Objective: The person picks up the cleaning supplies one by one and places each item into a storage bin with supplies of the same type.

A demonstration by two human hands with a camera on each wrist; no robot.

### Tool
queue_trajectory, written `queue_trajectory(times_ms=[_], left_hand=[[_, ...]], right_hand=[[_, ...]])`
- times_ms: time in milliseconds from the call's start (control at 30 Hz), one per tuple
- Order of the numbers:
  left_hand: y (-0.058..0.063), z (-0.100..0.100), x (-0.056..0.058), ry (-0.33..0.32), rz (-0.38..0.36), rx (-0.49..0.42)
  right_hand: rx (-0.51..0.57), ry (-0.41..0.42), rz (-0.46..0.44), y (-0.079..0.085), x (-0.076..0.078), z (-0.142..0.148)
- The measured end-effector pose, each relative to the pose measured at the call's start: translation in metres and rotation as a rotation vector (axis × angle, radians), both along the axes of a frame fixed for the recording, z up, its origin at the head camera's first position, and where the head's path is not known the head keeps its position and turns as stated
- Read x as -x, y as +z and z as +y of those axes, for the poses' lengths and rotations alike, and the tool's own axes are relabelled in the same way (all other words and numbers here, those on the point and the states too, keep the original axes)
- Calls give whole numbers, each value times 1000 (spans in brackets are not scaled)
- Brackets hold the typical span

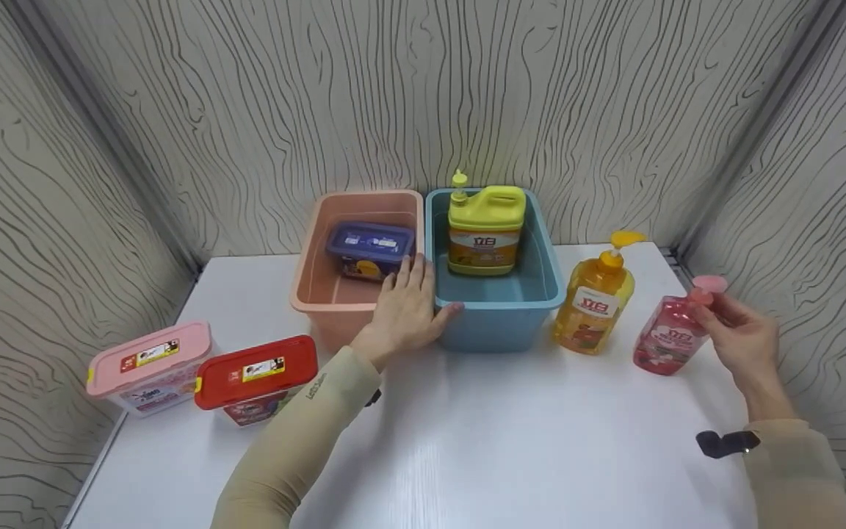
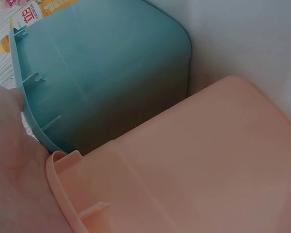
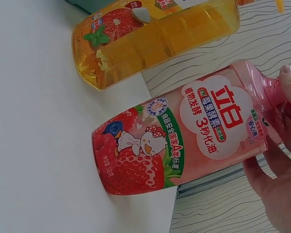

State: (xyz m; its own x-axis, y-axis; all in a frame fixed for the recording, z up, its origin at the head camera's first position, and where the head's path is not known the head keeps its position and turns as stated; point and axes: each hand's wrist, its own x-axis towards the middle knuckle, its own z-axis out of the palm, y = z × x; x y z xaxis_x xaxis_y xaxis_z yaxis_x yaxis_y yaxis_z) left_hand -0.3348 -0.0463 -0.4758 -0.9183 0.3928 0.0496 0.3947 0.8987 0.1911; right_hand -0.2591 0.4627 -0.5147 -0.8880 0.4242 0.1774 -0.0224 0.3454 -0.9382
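Observation:
My right hand [image 1: 746, 334] grips a pink dish soap bottle [image 1: 669, 338] by its neck, just under the pink cap. In the right wrist view the bottle [image 3: 184, 136] shows its strawberry label, with thumb and fingers around the neck. My left hand [image 1: 405, 308] lies with straight fingers across the adjoining front rims of a pink bin [image 1: 327, 305] and a blue bin [image 1: 500, 323]. A dark blue lidded box [image 1: 371, 242] is inside the pink bin. A yellow jug with a handle [image 1: 485, 228] stands in the blue bin.
An orange pump bottle [image 1: 592, 308] stands between the blue bin and the pink bottle. At the left, a pink-lidded box [image 1: 151, 360] and a red-lidded box [image 1: 258, 375] sit on the white table [image 1: 496, 441]. Wood-patterned panels [image 1: 364, 88] rise behind and at both sides.

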Motion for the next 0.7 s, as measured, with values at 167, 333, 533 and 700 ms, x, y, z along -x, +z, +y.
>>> queue_trajectory(times_ms=[167, 333, 533, 700], left_hand=[[1, 0, 0, 3, -14, -10], [1, 0, 0, 3, -9, -9], [2, -1, -1, 0, -10, -11], [1, -1, 0, -4, -14, -19]], right_hand=[[33, 16, 11, 1, 0, 1], [29, 5, -36, 4, 0, 0], [8, -13, -67, 4, 2, -1], [6, -29, -65, 2, 2, -2]])
